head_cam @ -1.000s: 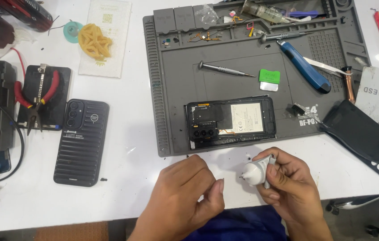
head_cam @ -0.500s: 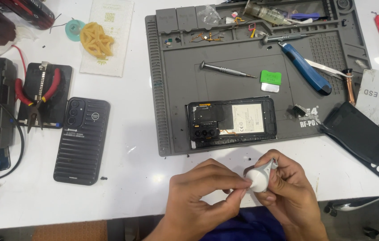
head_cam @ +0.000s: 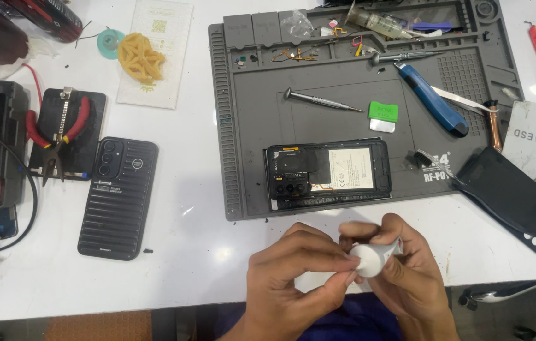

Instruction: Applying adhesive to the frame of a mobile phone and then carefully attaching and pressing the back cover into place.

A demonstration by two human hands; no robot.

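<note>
Both hands meet just off the desk's near edge, right of its middle: the right hand (head_cam: 410, 278) is curled around a small white rounded object (head_cam: 369, 260), perhaps a little bottle or cap, though the fingers hide too much of it to be sure, and the left hand (head_cam: 293, 281) pinches at its near side with thumb and fingertips, so each hand is closed on that one piece. The step in hand looks like opening or readying this small white thing with a twist or a peel, and the next move seems to call for a firm hold from the right hand while the left works finely at its tip. Just beyond the hands, at the near edge of the grey repair mat (head_cam: 242, 126), lies an opened phone (head_cam: 328, 173) with its back off, battery and camera block showing. Farther up the mat rest a slim screwdriver (head_cam: 321, 100), a green-tabbed piece (head_cam: 383, 115), a blue-handled tool (head_cam: 432, 104) and, along the far edge, small parts and a syringe (head_cam: 378, 22). A dark back cover (head_cam: 514, 199) lies off the mat's right corner. Toward the left of the white desk (head_cam: 186, 233) lie a ribbed black phone (head_cam: 118, 197), red-handled pliers (head_cam: 56, 129) and a yellowish tangle (head_cam: 140, 57) on a card; dark equipment with cables sits at the left edge.
</note>
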